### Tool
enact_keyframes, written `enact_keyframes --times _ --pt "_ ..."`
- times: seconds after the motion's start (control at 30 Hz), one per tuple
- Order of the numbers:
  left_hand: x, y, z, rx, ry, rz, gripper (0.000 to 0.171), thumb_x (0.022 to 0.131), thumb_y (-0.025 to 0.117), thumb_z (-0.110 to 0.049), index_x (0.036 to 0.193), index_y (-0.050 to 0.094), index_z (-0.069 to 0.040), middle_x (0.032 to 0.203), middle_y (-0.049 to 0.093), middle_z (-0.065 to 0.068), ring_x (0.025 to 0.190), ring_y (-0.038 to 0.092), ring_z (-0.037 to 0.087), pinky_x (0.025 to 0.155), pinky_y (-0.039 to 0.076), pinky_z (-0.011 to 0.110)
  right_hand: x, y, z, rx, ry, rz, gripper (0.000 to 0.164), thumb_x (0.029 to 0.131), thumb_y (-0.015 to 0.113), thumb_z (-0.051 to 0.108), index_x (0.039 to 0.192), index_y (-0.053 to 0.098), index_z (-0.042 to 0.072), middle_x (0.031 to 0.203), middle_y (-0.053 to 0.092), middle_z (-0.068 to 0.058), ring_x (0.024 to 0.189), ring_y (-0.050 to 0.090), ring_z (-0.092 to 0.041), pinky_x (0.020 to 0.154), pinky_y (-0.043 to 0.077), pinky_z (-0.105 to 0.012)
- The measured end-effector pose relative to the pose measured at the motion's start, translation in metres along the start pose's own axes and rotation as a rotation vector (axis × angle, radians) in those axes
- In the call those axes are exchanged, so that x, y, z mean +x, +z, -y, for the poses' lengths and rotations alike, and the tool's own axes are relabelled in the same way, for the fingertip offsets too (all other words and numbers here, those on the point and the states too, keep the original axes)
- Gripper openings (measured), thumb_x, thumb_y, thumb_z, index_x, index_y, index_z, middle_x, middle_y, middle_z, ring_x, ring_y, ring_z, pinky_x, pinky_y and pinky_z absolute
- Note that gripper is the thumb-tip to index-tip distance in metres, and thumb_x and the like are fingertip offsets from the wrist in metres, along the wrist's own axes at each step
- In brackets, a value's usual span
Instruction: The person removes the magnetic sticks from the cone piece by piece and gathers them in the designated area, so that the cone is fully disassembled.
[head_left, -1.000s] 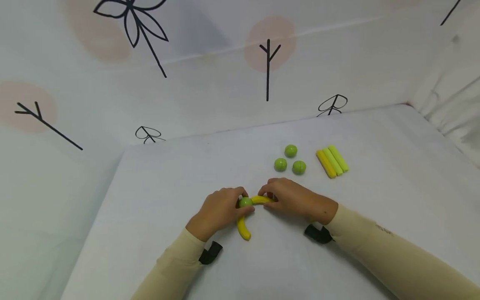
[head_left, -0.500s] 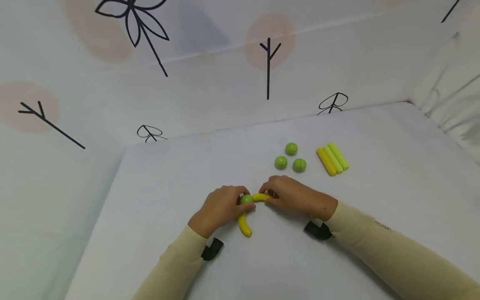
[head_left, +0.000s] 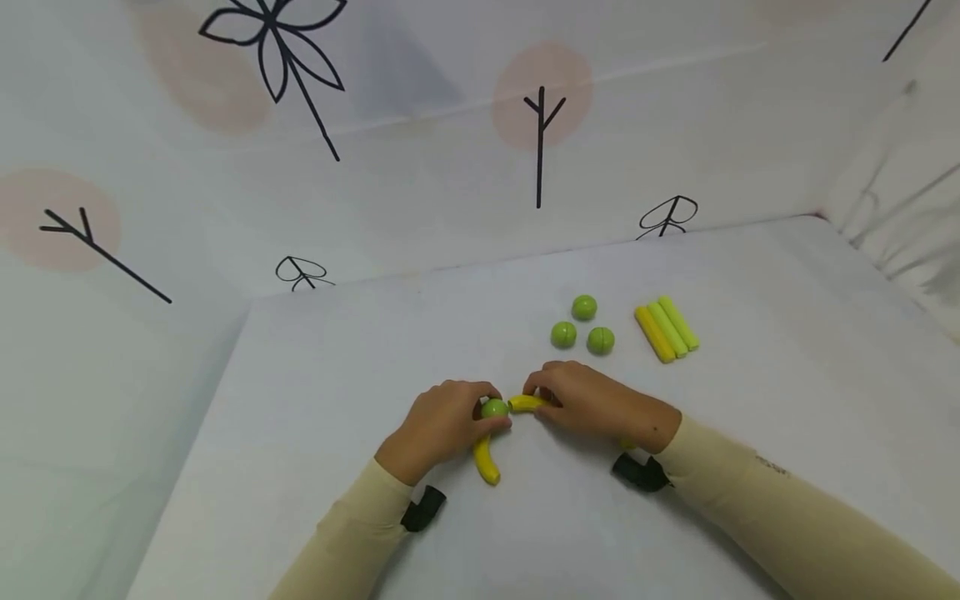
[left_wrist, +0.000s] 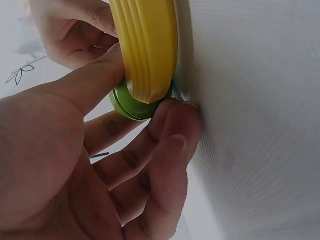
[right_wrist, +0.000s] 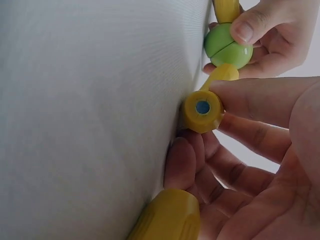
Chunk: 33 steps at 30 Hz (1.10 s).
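Note:
My left hand point(head_left: 444, 421) grips a green ball point(head_left: 495, 409) between thumb and fingers, low over the white surface. A curved yellow rod point(head_left: 486, 461) extends from the ball toward me; it fills the upper part of the left wrist view. My right hand point(head_left: 592, 404) pinches another curved yellow rod point(head_left: 525, 403), whose far end points at the ball with a narrow gap. In the right wrist view, this rod's near end point(right_wrist: 202, 110) has a round blue inset. A further yellow piece point(right_wrist: 167, 215) lies close by, mostly hidden under the right wrist in the head view.
Several more pieces lie behind my hands: a loose group of green balls point(head_left: 563, 335), and to their right a row of straight rods, one yellow point(head_left: 655, 334) and two yellow-green point(head_left: 667, 329). A white patterned cloth point(head_left: 420, 200) rises behind the table point(head_left: 360, 333).
A narrow gap has opened between the ball and the right hand's curved rod, which touched before. The left hand keeps its grip on the ball. The view has shifted slightly.

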<state>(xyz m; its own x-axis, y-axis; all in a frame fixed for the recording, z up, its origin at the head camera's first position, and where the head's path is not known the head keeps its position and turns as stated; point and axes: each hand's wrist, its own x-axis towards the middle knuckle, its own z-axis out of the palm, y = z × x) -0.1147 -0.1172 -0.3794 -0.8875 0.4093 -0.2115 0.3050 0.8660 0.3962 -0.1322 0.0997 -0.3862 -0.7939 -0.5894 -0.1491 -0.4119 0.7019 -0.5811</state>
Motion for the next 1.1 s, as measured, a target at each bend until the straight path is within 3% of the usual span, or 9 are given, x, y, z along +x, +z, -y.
enact_keyframes --times 0.23,0.47,0.7,0.9,1.1 --pt "-0.001 0.003 0.002 -0.005 -0.021 0.015 0.035 0.088 0.075 -0.045 0.112 0.072 -0.020 0.072 0.059 -0.009 0.063 0.052 0.009 0.056 0.041 0.025 -0.005 -0.005 0.002 -0.019 0.000 -0.032 0.019 0.091 0.072 0.011 0.109 0.072 0.012 0.090 0.065 0.003 0.074 0.054 -0.008 0.069 0.049 -0.021" --pt "-0.001 0.002 0.002 -0.008 -0.008 0.005 0.035 0.087 0.076 -0.045 0.111 0.073 -0.020 0.072 0.059 -0.010 0.063 0.053 0.007 0.056 0.041 0.023 -0.025 -0.031 0.007 -0.041 0.056 -0.159 0.021 0.091 0.071 0.015 0.112 0.069 0.013 0.092 0.065 0.001 0.069 0.053 -0.010 0.058 0.048 -0.023" --pt "-0.001 -0.002 0.003 -0.008 -0.008 -0.007 0.033 0.086 0.077 -0.044 0.109 0.074 -0.020 0.072 0.059 -0.010 0.062 0.051 0.006 0.056 0.040 0.022 -0.036 -0.047 -0.007 -0.041 0.072 -0.236 0.022 0.091 0.071 0.014 0.112 0.069 0.008 0.088 0.064 0.000 0.068 0.053 -0.011 0.059 0.049 -0.024" --pt "-0.002 -0.001 0.003 -0.008 -0.018 -0.005 0.035 0.087 0.076 -0.045 0.111 0.073 -0.020 0.072 0.059 -0.010 0.063 0.051 0.007 0.056 0.040 0.023 -0.039 -0.048 -0.025 -0.030 0.094 -0.203 0.022 0.092 0.069 0.013 0.111 0.066 0.004 0.083 0.065 -0.001 0.064 0.053 -0.012 0.057 0.047 -0.025" --pt "-0.002 0.000 0.003 -0.015 -0.015 -0.007 0.034 0.087 0.076 -0.045 0.111 0.073 -0.020 0.073 0.059 -0.010 0.063 0.052 0.007 0.056 0.041 0.022 -0.042 -0.049 -0.036 -0.044 0.127 -0.069 0.019 0.090 0.070 0.013 0.107 0.065 0.006 0.078 0.062 0.001 0.064 0.051 -0.012 0.056 0.046 -0.025"
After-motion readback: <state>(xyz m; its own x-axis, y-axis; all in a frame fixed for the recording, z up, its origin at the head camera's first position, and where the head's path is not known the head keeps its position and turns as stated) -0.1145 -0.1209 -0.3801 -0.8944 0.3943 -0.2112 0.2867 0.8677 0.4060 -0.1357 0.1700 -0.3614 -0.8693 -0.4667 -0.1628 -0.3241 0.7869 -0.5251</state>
